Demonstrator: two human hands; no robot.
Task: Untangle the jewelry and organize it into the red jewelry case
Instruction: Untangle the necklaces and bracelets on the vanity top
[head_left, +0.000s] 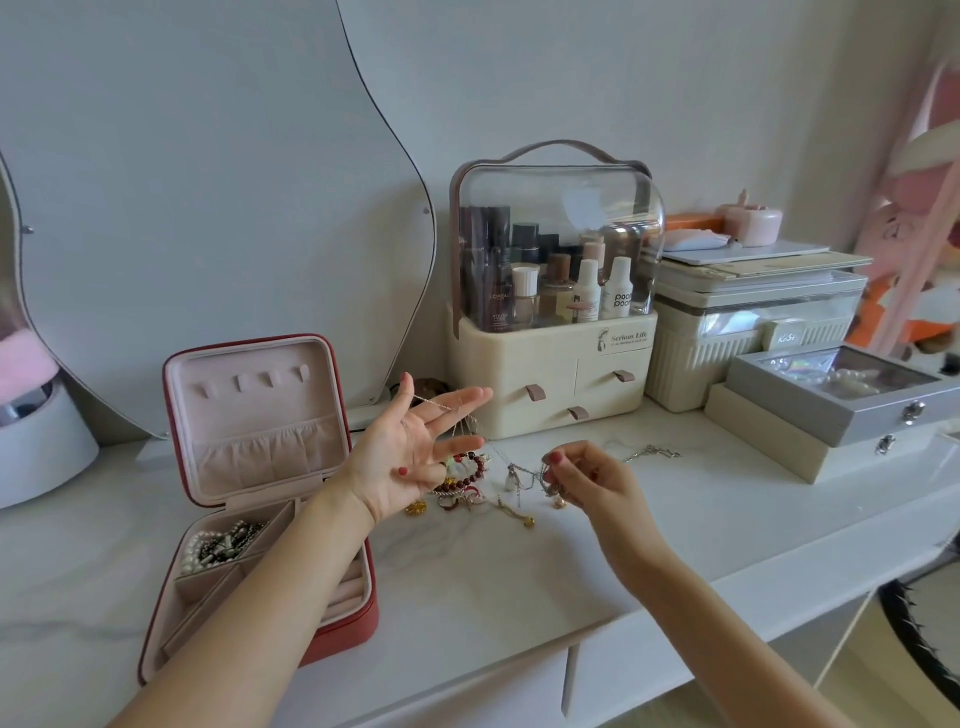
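The red jewelry case lies open at the left of the white tabletop, lid upright, with pearls and dark beads in its back left compartment. My left hand is raised palm up, fingers spread and straight, with a thin silver chain draped across the fingers. My right hand pinches a tangle of silver chains lifted just off the table. Between the hands lies a heap of tangled jewelry: a red bead bracelet, rings and gold pieces.
A cream cosmetics organizer with a clear dome stands behind the heap. Stacked storage boxes and a grey glass-lid box fill the right. A wavy mirror leans at the back left. The table's front edge runs diagonally.
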